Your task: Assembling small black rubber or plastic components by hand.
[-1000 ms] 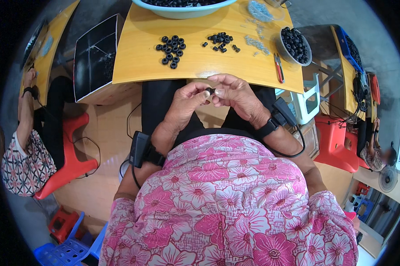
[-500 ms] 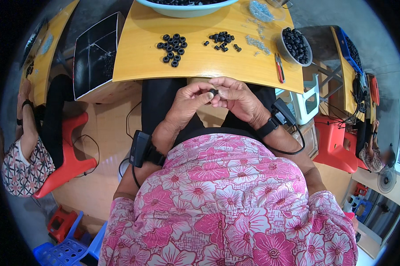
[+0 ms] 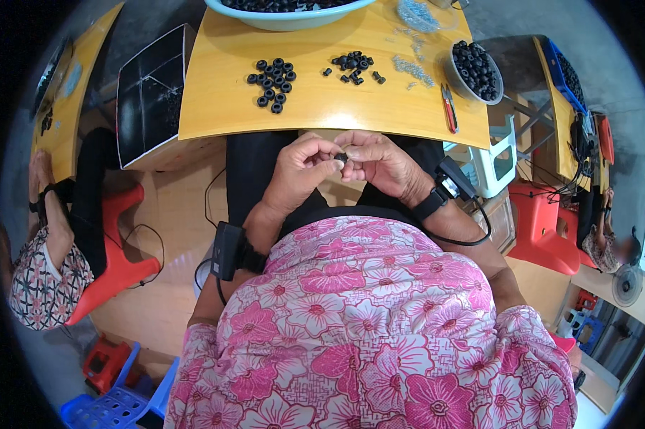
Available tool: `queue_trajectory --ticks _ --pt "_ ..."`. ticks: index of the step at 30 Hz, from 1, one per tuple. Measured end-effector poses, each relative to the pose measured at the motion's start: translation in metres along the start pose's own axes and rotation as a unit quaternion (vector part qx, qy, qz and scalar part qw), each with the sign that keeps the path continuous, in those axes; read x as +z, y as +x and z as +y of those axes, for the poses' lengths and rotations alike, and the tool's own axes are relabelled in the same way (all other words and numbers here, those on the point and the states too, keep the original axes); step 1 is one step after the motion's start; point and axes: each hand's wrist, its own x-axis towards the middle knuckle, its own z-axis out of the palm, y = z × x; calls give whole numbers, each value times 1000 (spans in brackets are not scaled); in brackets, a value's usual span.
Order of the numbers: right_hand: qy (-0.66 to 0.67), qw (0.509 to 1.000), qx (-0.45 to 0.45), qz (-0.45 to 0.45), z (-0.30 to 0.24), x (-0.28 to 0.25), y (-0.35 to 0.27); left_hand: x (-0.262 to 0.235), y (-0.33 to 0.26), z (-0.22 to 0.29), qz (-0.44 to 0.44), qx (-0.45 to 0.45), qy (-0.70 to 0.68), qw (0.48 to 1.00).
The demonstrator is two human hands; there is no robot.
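Just off the table's near edge, above my lap, my left hand and my right hand meet around one small black part. Thumb and fingers of both hands pinch it, and they hide most of its shape. On the yellow table beyond lies a group of black ring-shaped pieces. To its right is a pile of small black pieces, some spool-shaped. Farther right, small clear pieces are scattered.
A bowl of black pieces stands at the table's right, beside red-handled pliers. A light blue basin sits at the far edge. A black-lined box is left of the table. Other people sit at both sides; red chairs stand nearby.
Both hands stay pinched on the small black part, with only slight finger movement. The whole view has shifted a little, and the table pieces lie as before.
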Motion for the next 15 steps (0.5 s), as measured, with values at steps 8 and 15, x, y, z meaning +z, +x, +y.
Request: queue_trajectory --ticks 8,15 --pt "17 998 53 -18 -4 -7 4 0 4 0 10 -11 -27 1000" --pt "5 996 86 -3 -12 -12 6 0 9 4 20 -46 -50 998"
